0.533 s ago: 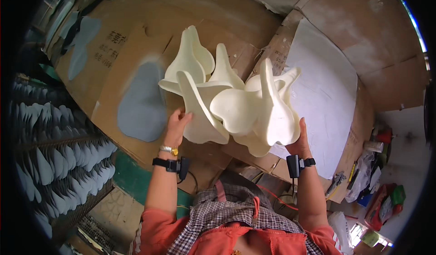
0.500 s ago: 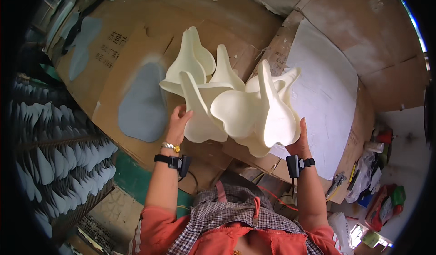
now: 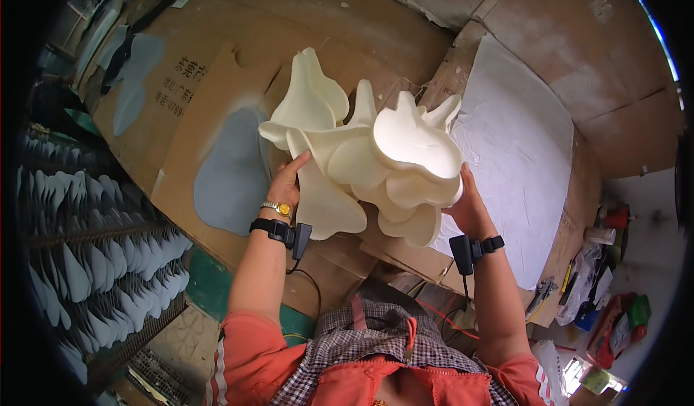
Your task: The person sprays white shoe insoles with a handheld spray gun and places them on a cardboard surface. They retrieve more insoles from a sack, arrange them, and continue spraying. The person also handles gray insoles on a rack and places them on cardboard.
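A loose heap of cream, saddle-shaped pads, like bicycle seat pads, is in front of me, several overlapping at different tilts. My left hand grips the edge of a pad at the heap's left, thumb on its face and fingers partly hidden. On the other side my right hand cups the right end of the heap, its thumb up and its fingers behind the lowest pads. One pad lies tilted on top with its broad end toward me. Another cream pad lies at the far left of the heap.
Brown cardboard covers the bench, with a grey sprayed patch left of the heap. A white sheet lies to the right. Racks of grey saddle-shaped pieces stand at the left. Tools and bags lie at the right edge.
The right-hand pads have tipped over, from standing on edge to lying flatter, one now on top. My left hand has moved slightly up along its pad; my right hand remains at the heap's right.
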`<state>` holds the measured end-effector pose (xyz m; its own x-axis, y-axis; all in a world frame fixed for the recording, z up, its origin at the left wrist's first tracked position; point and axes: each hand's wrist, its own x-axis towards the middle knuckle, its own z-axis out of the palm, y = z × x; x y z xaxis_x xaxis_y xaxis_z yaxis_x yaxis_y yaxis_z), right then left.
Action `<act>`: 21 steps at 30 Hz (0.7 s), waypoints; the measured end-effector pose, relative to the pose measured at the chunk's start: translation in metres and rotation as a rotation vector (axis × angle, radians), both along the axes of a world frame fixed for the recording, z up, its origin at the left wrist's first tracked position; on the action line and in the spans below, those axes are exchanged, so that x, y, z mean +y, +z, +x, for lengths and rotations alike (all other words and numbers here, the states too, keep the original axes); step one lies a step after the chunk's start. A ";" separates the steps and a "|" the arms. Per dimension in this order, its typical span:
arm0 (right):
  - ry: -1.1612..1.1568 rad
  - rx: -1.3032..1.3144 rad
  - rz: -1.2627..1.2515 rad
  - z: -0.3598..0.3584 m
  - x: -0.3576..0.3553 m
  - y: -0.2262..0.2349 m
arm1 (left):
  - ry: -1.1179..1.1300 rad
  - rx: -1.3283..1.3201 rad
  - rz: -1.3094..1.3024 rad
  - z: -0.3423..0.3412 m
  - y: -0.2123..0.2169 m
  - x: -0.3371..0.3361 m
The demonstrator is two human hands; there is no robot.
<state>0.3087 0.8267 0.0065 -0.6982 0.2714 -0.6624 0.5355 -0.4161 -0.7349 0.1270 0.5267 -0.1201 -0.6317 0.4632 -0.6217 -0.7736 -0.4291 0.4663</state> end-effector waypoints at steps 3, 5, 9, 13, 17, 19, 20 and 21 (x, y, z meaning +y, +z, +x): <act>0.056 -0.004 0.017 -0.004 0.001 -0.010 | 0.064 0.057 0.049 -0.003 -0.024 -0.003; 0.068 -0.018 0.035 -0.010 -0.002 -0.011 | 0.096 0.090 0.028 -0.005 -0.029 0.000; 0.090 -0.022 0.095 -0.020 -0.006 -0.013 | 0.037 0.041 0.053 -0.013 -0.041 -0.003; 0.103 -0.009 0.126 -0.022 -0.007 -0.019 | 0.021 -0.030 0.112 -0.026 -0.053 -0.006; 0.088 -0.027 0.138 -0.021 -0.012 -0.013 | 0.083 0.098 0.082 -0.026 -0.031 0.000; 0.087 -0.024 0.141 -0.023 -0.012 -0.012 | 0.082 0.074 0.101 -0.028 -0.037 0.002; 0.093 -0.024 0.154 -0.025 -0.013 -0.012 | 0.082 0.061 0.114 -0.029 -0.039 0.003; 0.100 -0.025 0.168 -0.027 -0.014 -0.011 | 0.068 0.033 0.126 -0.033 -0.041 0.001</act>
